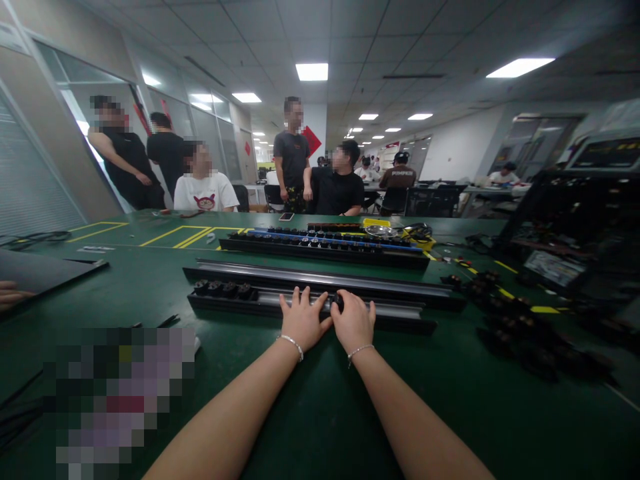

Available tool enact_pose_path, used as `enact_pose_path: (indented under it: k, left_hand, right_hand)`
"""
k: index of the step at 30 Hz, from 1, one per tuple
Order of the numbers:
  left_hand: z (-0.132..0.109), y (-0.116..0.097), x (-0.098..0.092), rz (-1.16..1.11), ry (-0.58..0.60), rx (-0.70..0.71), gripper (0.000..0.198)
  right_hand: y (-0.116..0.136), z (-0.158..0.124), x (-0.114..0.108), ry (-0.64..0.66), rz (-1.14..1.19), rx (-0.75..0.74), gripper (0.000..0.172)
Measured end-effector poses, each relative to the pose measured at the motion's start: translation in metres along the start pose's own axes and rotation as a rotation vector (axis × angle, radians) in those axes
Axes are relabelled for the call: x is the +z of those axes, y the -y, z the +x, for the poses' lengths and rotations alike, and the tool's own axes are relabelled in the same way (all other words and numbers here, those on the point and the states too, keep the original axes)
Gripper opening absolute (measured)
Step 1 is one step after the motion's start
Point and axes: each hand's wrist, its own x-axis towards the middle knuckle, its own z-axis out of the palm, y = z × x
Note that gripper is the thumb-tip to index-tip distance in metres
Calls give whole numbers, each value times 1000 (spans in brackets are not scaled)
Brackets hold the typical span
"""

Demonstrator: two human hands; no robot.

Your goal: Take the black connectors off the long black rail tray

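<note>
Both my hands rest side by side on a long black rail with a silver channel (pixel 400 311) that lies across the green table (pixel 320 407). My left hand (pixel 301 318) lies on the rail with its fingers stretched forward and slightly spread. My right hand (pixel 354 320) is next to it, fingers curled over a small black round part (pixel 338 301) sitting in the channel. Several more black round parts (pixel 223 289) sit in a row at the rail's left end. Each wrist wears a thin bracelet.
A second black rail filled with parts and a blue strip (pixel 325 245) lies farther back. A heap of loose black parts (pixel 520 330) lies at the right, and a dark machine (pixel 575 227) stands beyond it. Several people sit and stand behind the table. Another person's fingers (pixel 11 293) show at the left edge.
</note>
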Motion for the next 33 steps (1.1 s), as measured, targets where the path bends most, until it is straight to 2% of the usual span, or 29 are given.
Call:
enact_pose_path:
  k: [26,33]
  left_hand:
    - [0,3,1,6,-16,22,62]
    - [-1,0,-5,15,27,-1,62]
  right_hand:
    - [-10,0,-8,-61,-21,22,31]
    - [-13,2,-10,-61,-45,42,31]
